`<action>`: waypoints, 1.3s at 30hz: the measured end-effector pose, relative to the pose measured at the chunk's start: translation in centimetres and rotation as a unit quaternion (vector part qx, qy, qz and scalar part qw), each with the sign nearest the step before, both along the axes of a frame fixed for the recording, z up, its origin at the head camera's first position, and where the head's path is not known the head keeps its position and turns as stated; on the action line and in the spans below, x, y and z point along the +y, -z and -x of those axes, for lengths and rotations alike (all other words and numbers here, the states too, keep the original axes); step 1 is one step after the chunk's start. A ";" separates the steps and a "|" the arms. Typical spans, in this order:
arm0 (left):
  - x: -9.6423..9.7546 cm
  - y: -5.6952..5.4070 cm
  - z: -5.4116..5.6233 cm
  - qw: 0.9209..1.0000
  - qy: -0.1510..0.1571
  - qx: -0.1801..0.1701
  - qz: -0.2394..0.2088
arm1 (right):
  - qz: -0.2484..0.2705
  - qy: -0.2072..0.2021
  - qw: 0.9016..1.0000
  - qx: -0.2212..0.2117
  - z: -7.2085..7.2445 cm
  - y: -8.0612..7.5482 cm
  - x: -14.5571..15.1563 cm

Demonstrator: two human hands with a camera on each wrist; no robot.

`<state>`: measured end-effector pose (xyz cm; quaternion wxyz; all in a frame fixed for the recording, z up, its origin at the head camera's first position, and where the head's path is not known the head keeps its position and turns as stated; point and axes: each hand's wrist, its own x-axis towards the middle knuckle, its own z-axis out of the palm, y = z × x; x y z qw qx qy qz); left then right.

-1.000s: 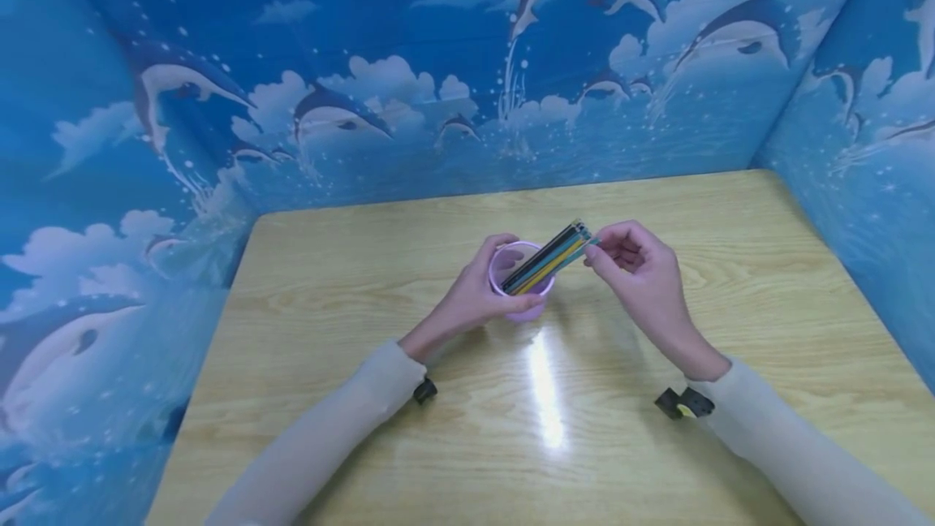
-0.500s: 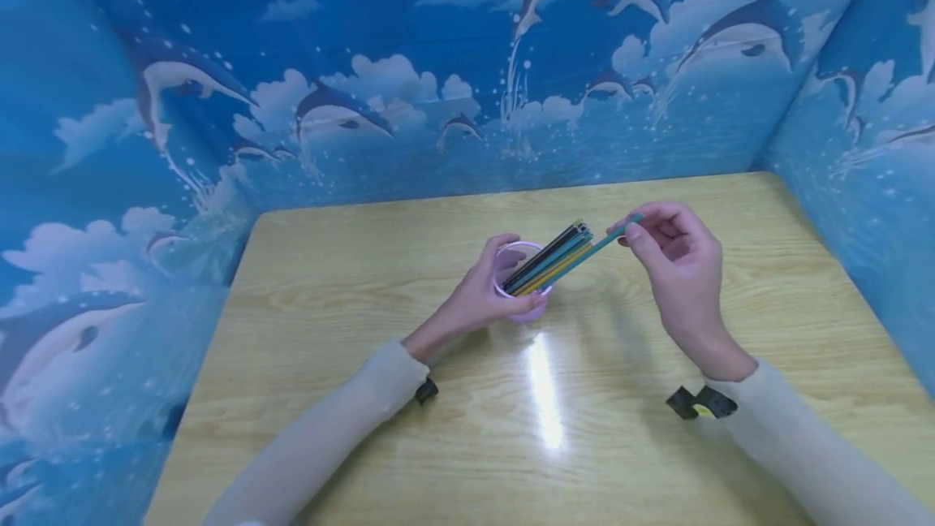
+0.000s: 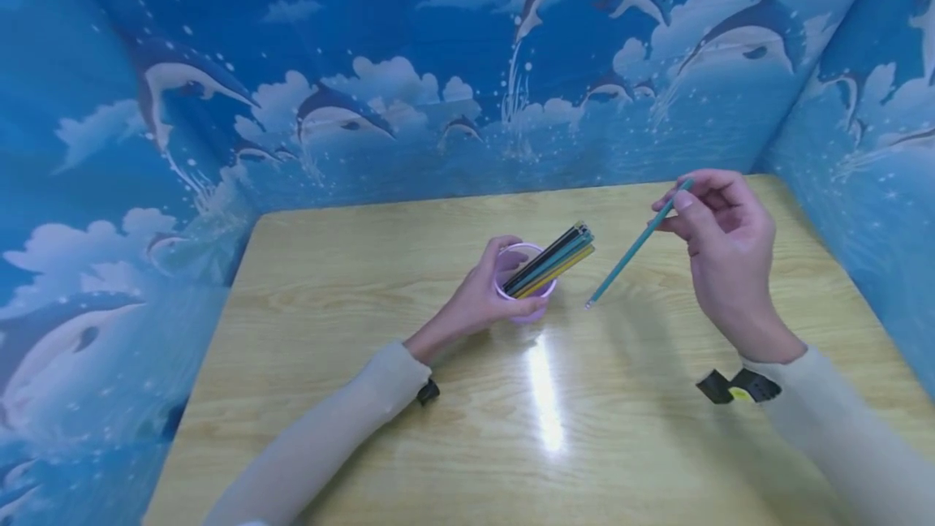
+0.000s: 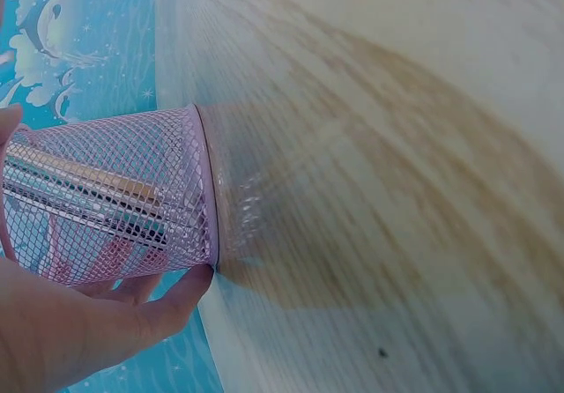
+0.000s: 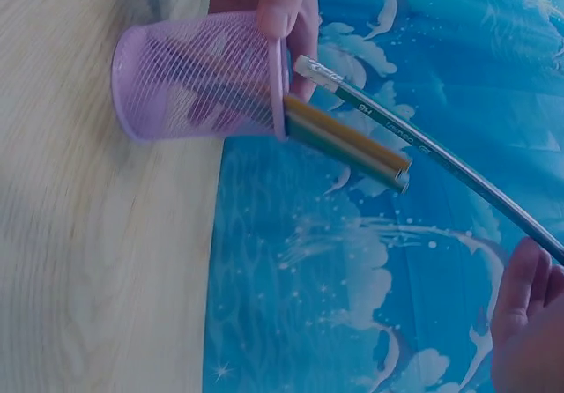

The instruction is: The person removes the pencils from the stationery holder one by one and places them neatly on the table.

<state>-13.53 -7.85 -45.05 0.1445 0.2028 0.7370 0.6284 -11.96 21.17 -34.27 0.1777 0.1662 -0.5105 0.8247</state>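
Being pinched by the right hand (image 3: 734, 258): a thin green pencil (image 3: 637, 247).
Near it, a round pink mesh cup (image 5: 150, 85) of black, green and yellow pencils (image 3: 551, 260) is gripped by the left hand (image 3: 475, 296).

l arm (image 3: 329, 428) angles in from lower l, sleeved to wrist; l hand (image 3: 475, 292) in a wraparound grip, thumb (image 3: 524, 307) on near side, fingers (image 3: 500, 243) on far side. r arm (image 3: 847, 420) in from lower r, also sleeved; r hand (image 3: 733, 262) farther fwd, palm inward, thumb & index pinching, rest bent. hands apart.
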 end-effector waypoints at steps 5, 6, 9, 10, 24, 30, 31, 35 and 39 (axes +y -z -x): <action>-0.1 0.1 -0.1 1.000 0.000 0.001 0.000 | -0.061 0.006 0.996 -0.071 1.4 1.0 1.0; -0.1 0.1 -0.1 1.000 -0.001 0.001 0.000 | -0.074 0.006 0.993 -0.088 1.7 1.3 1.2; 0.0 0.1 -0.1 1.000 -0.001 0.001 -0.003 | -0.116 0.006 0.984 -0.134 2.8 2.5 1.7; 0.0 0.1 -0.1 1.000 -0.001 0.000 -0.005 | -0.129 0.002 0.980 -0.150 3.2 2.9 1.9; 0.1 0.2 0.0 1.000 0.003 -0.003 -0.020 | -0.387 -0.040 0.874 -0.292 7.6 7.9 2.3; 0.1 0.2 -0.2 1.000 0.001 -0.003 -0.015 | -0.448 -0.042 0.842 -0.299 8.4 9.6 1.9; 0.1 0.2 -0.2 1.000 0.000 -0.002 -0.013 | -0.457 -0.041 0.836 -0.302 8.5 9.8 1.8; 0.1 0.3 -0.1 1.000 -0.005 0.004 -0.004 | -0.486 -0.041 0.814 -0.315 8.7 10.3 1.5; 0.2 0.3 -0.2 1.000 -0.007 0.004 -0.005 | -0.516 -0.041 0.798 -0.309 8.8 10.5 1.3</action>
